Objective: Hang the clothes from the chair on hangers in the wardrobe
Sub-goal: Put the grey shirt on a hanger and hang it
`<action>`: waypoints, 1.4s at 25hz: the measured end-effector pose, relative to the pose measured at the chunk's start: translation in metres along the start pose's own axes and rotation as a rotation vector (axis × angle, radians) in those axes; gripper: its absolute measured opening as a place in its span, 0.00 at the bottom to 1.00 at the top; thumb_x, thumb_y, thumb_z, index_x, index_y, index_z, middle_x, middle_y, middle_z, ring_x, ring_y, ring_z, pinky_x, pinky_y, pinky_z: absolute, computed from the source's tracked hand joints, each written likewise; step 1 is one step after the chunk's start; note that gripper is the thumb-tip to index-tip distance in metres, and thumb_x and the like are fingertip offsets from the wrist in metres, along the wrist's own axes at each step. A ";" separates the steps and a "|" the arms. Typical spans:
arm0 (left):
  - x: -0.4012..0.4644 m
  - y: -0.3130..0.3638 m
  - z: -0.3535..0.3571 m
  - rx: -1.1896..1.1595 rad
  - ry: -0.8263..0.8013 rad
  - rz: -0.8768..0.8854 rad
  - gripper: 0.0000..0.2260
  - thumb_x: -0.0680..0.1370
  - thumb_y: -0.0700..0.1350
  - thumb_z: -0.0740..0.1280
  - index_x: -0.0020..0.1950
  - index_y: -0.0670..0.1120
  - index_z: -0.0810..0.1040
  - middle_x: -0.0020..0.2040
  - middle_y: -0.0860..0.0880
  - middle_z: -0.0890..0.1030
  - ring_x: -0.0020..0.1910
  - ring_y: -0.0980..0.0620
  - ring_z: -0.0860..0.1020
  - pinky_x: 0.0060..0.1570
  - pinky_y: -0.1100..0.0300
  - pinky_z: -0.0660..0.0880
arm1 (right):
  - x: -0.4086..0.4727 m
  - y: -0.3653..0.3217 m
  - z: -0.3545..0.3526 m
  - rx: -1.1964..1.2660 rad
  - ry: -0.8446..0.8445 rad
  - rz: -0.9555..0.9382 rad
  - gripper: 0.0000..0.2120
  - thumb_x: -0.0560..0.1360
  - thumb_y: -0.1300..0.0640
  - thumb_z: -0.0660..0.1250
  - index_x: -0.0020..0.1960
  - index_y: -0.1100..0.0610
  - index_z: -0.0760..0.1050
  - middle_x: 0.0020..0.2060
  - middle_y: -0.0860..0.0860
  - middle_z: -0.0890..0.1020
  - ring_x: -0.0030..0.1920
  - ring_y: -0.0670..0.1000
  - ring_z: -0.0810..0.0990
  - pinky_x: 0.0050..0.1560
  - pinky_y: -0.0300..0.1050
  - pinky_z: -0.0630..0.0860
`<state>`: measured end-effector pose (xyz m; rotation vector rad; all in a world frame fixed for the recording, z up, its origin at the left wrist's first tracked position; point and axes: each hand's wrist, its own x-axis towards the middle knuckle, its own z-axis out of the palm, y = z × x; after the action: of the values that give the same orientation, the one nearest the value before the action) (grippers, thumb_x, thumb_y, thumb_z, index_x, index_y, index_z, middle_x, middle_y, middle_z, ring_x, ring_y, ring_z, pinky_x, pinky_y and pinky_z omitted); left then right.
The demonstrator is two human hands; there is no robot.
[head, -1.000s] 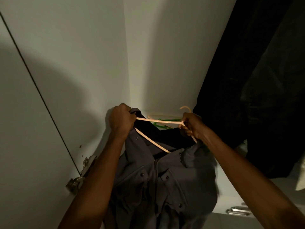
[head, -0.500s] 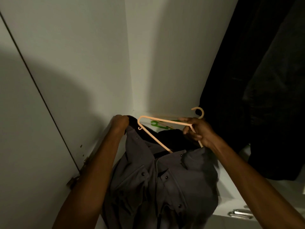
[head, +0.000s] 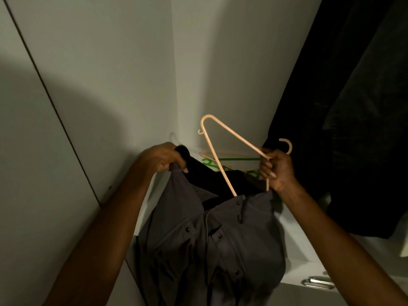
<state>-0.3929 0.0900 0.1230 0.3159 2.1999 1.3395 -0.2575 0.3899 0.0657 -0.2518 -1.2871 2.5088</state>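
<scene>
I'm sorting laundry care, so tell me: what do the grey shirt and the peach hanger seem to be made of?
Grey shirt: looks like matte woven fabric, perhaps cotton, since it folds softly and carries dark buttons. Peach hanger: probably moulded plastic, given its thin, smooth, uniformly coloured rod with a slight sheen; the dim light leaves both uncertain.

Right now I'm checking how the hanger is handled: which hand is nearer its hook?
Right. The right hand grips the hanger just below the hook; the left hand holds the shirt collar, apart.

The peach hanger's (head: 223,138) lower end is disappearing inside the grey shirt (head: 205,239), whose hem is running off at 6 o'clock.
</scene>
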 end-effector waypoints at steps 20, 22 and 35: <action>-0.033 0.061 0.011 -0.600 0.128 0.174 0.07 0.76 0.36 0.71 0.39 0.36 0.80 0.34 0.41 0.81 0.33 0.45 0.80 0.34 0.59 0.81 | -0.020 0.033 0.018 -0.040 -0.068 0.197 0.10 0.67 0.62 0.55 0.43 0.66 0.72 0.20 0.50 0.64 0.12 0.45 0.58 0.16 0.29 0.54; -0.035 0.060 -0.001 -0.557 0.105 0.179 0.06 0.73 0.35 0.75 0.46 0.34 0.81 0.41 0.39 0.84 0.37 0.44 0.83 0.42 0.55 0.83 | -0.023 0.019 0.012 -0.100 -0.038 0.198 0.10 0.67 0.62 0.56 0.44 0.66 0.72 0.20 0.51 0.65 0.12 0.45 0.57 0.17 0.29 0.52; -0.022 0.050 -0.020 0.165 0.240 0.326 0.15 0.65 0.27 0.73 0.51 0.30 0.81 0.45 0.38 0.81 0.45 0.42 0.80 0.40 0.55 0.77 | -0.048 -0.012 0.015 -0.361 0.011 0.088 0.12 0.74 0.65 0.54 0.43 0.67 0.75 0.23 0.54 0.65 0.15 0.47 0.55 0.21 0.35 0.48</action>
<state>-0.3894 0.0890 0.1811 0.6281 2.5498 1.4265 -0.2151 0.3682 0.0853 -0.4091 -1.7548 2.3238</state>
